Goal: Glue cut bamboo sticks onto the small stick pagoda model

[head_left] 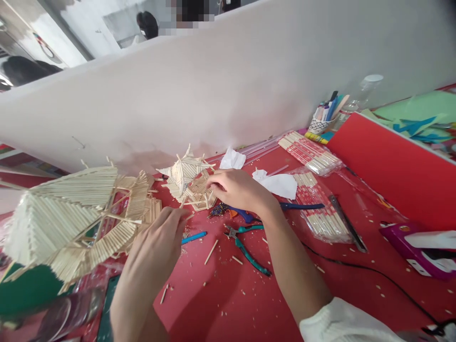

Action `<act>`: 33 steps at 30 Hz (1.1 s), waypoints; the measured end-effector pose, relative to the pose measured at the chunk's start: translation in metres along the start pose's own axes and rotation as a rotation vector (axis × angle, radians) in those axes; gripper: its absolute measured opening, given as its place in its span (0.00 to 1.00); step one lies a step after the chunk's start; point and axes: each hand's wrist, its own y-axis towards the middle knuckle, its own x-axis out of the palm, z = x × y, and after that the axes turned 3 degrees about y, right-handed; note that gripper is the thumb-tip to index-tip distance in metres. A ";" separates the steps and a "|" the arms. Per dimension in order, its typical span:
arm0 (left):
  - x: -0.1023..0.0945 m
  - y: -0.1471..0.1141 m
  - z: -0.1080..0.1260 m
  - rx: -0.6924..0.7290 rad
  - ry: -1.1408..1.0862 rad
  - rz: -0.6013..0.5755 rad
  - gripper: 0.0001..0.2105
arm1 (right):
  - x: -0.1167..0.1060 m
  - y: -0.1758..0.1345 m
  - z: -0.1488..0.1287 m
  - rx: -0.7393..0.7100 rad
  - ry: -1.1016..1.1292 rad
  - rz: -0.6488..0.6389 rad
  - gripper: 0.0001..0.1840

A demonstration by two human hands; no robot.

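A small pavilion model of pale wooden sticks (195, 192), with a pointed roof over a railed base, stands on the red table near the wall. My left hand (156, 242) is in front of it, fingertips pinched on a thin wooden stick (182, 204) whose tip shows beside the roof corner. Curled over the model's right side, my right hand (237, 187) has its fingers closed on the pavilion's edge; the exact grip is partly hidden. Below the hands lie green-handled pliers (245, 240), a blue pen-like tool (193, 237) and a blue-handled tool (242, 214).
A larger stick pavilion (67, 209) fills the left side. At right lie packs of chopsticks (309, 152), white tissue (280, 184), a dark cutter-like tool (347, 223), a black cable (352, 264) and a purple dispenser (406, 247). Behind stand a pen cup (320, 124) and red board (388, 166).
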 end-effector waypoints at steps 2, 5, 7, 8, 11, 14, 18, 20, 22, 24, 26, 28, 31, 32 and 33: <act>-0.003 -0.008 0.004 0.041 0.025 -0.024 0.14 | -0.003 -0.002 0.000 -0.004 0.011 -0.005 0.14; -0.002 -0.014 0.014 0.067 0.062 -0.084 0.12 | -0.008 -0.006 0.001 -0.014 0.023 -0.021 0.14; 0.005 -0.013 0.021 0.066 0.084 -0.130 0.11 | -0.012 -0.009 0.001 -0.023 0.029 -0.023 0.15; 0.012 -0.012 0.024 0.048 0.087 -0.142 0.10 | -0.014 -0.010 0.002 -0.028 0.031 -0.021 0.15; 0.045 -0.008 0.029 -0.059 0.091 -0.190 0.10 | -0.019 -0.015 0.003 -0.044 0.044 -0.017 0.14; 0.092 -0.013 0.029 -0.158 0.043 -0.218 0.11 | -0.024 -0.018 0.005 -0.060 0.053 -0.018 0.13; 0.142 -0.031 0.026 -0.296 -0.097 -0.094 0.09 | -0.030 -0.021 0.005 -0.066 0.036 -0.013 0.12; 0.153 -0.040 0.023 -0.305 -0.153 -0.025 0.10 | -0.031 -0.023 0.003 -0.066 0.023 -0.013 0.13; 0.155 -0.046 0.021 -0.285 -0.202 0.017 0.10 | -0.032 -0.025 0.000 -0.070 0.014 -0.010 0.13; 0.154 -0.048 0.020 -0.253 -0.237 0.018 0.11 | -0.034 -0.027 -0.002 -0.080 0.008 -0.004 0.13; 0.151 -0.048 0.022 -0.248 -0.233 -0.010 0.11 | -0.035 -0.029 -0.004 -0.095 0.000 0.004 0.13; 0.151 -0.046 0.026 -0.280 -0.188 -0.045 0.10 | -0.037 -0.031 -0.006 -0.109 -0.010 0.010 0.13; 0.153 -0.042 0.033 -0.294 -0.104 -0.078 0.09 | -0.039 -0.032 -0.009 -0.125 -0.022 0.005 0.14; 0.154 -0.041 0.035 -0.275 -0.086 -0.083 0.09 | -0.039 -0.032 -0.010 -0.128 -0.029 0.000 0.14; 0.155 -0.040 0.035 -0.257 -0.075 -0.085 0.08 | -0.039 -0.032 -0.012 -0.130 -0.039 -0.003 0.14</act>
